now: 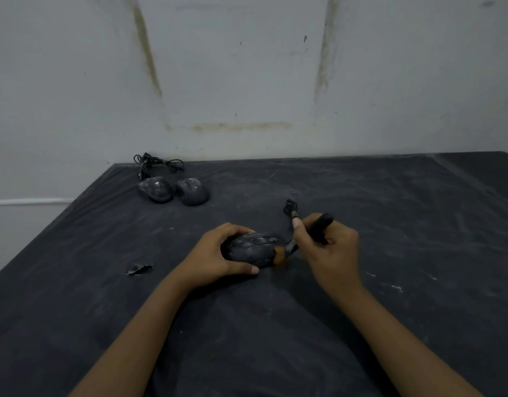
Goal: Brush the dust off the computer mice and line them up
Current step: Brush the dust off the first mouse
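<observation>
My left hand [218,253] grips a dusty black computer mouse [251,249] at the middle of the dark cloth, fingers over its far side and thumb along its near side. My right hand [327,250] holds a black-handled brush [318,229]; its orange-tipped bristles [281,255] touch the right end of the mouse. The mouse's cable [290,209] loops away behind my right thumb. Two more dusty mice [157,189] [193,191] lie side by side at the far left, their cables [155,164] bundled behind them.
The dark cloth-covered table [390,224] carries streaks of white dust. A small torn flap [139,269] sticks up from the cloth left of my left wrist. A stained white wall [247,81] rises right behind the table's far edge.
</observation>
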